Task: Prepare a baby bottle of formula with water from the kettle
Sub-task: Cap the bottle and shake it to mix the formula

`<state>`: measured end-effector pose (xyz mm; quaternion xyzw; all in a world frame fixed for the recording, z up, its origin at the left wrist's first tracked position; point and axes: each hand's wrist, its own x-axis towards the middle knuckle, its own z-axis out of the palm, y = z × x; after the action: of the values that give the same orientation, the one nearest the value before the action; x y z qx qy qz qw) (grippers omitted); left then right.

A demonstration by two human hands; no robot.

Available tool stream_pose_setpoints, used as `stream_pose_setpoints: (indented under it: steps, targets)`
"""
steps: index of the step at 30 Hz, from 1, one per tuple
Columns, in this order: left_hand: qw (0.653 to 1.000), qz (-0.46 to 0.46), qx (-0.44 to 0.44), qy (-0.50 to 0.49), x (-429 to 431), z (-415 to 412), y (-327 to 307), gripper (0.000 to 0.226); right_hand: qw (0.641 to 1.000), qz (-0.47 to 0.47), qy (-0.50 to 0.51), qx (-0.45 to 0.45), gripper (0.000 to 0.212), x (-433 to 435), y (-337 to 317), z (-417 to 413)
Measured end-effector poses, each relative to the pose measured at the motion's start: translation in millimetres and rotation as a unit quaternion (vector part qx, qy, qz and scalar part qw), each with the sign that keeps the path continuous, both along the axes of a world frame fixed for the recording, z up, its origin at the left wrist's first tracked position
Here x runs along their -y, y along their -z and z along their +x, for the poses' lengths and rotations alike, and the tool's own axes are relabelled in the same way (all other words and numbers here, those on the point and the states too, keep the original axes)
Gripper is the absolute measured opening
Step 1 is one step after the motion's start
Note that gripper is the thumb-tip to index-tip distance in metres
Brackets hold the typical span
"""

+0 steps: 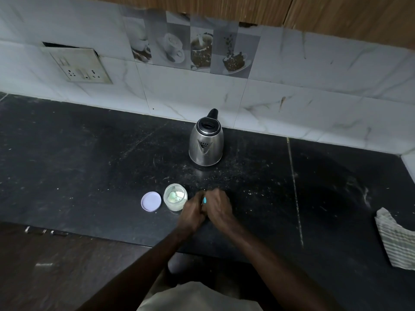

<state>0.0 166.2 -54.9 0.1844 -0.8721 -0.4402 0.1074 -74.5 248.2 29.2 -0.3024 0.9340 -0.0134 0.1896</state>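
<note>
Apparently left hand [192, 212] and right hand [219, 207] curled their grip round a half-hidden teal-edged bottle [204, 200], likely opening it for formula [179, 194].

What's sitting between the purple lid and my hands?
The open formula jar, with a scoop inside, stands between the lid and your left hand, as the head view shows.

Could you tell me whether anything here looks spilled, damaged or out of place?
Pale specks dot the countertop around the kettle, like spilled powder. The wall switch plate sits crooked, with a dark gap above it.
</note>
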Motion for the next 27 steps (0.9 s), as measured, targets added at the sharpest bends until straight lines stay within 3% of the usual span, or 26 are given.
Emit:
stream_pose_setpoints:
  steps: [4, 7, 11, 15, 18, 24, 27]
  targets:
    - [1.000, 0.001, -0.010, 0.006, 2, 1, -3, 0.042, 1.000, 0.003, 0.022, 0.000, 0.023, 0, 3, 4]
    - [1.000, 0.008, -0.009, 0.002, 0, 1, -3, 0.045, 0.997, -0.039, 0.059, 0.037, 0.038, -15, 4, -3]
    - [1.000, -0.004, 0.018, -0.005, 0, 0, -3, 0.054, 0.991, -0.068, 0.117, 0.000, 0.052, -58, 15, -23]
    - [1.000, -0.006, 0.027, 0.003, 1, -2, -4, 0.056, 0.990, -0.076, 0.056, 0.103, 0.076, -74, 52, -28]
    - [0.999, -0.020, 0.031, 0.005, 1, -3, -4, 0.056, 0.996, -0.046, 0.002, 0.080, 0.062, -67, 69, -18]
    - [0.999, -0.025, 0.032, -0.004, 1, -3, -5, 0.052, 0.998, -0.060, -0.004, 0.009, 0.028, -61, 73, -14]
    - [0.999, -0.025, 0.032, 0.000, 2, -4, -5, 0.054, 0.987, -0.136, 0.080, -0.009, 0.035, -65, 65, -19]
